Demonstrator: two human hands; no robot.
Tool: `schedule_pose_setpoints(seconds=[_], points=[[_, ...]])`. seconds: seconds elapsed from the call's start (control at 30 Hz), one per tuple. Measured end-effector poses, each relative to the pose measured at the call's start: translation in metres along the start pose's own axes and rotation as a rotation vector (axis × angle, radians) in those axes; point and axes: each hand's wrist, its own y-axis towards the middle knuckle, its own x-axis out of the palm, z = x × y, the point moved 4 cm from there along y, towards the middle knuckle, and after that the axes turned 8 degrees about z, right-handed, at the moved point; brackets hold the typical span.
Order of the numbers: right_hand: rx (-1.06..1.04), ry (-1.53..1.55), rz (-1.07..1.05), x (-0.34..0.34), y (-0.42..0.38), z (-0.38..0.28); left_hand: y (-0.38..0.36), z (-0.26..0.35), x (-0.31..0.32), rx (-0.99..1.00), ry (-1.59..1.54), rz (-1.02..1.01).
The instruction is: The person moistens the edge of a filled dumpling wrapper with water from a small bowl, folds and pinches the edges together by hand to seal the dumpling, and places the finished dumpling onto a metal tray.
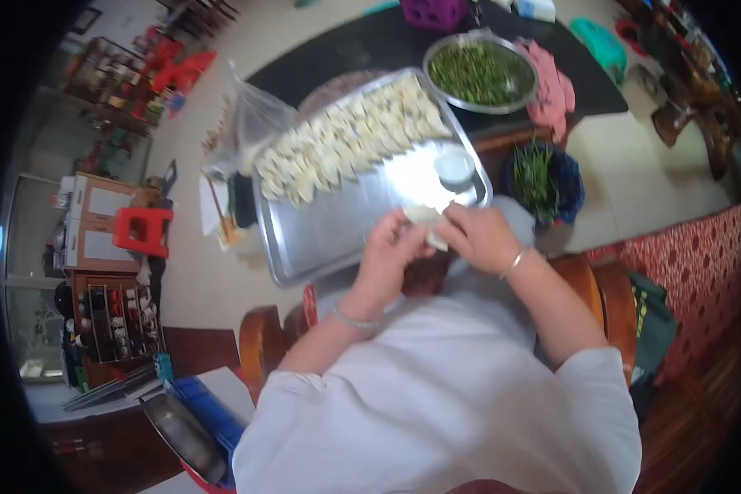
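Between my two hands, just over the near edge of a metal tray, is a pale dumpling (422, 216). My left hand (393, 249) grips it from the left with bent fingers. On the other side my right hand (482, 236) pinches its edge between thumb and fingers. Rows of folded dumplings (350, 136) fill the far part of the metal tray (321, 239). A small round white dish (454, 167) stands on the tray's right side, close beyond my right hand. Glare hides part of the tray's surface near the dish.
A steel bowl of chopped greens (479, 72) and a pink cloth (552, 86) lie on the dark table (337, 49) behind the tray. Right of it, a blue-lined bin (570, 189) holds green stalks. A clear plastic bag (259, 115) sits at the tray's left corner. Wooden chair arms (259, 346) flank me.
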Motion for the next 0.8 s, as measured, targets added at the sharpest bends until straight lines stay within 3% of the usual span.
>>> schedule_pose_setpoints(seconds=[0.37,0.6,0.8], points=[[-0.143,0.03,0.054,0.0074,-0.0023,-0.0004,0.0036,-0.0065,0.0003,-0.031,0.028,-0.03],[0.023,-0.018,-0.034,0.0022,0.0014,0.0027,0.0043,-0.0054,-0.0009,-0.072,0.081,-0.022],[-0.119,0.017,0.011,0.007,-0.0009,0.0027,0.0008,-0.0084,0.0024,-0.097,0.129,-0.095]])
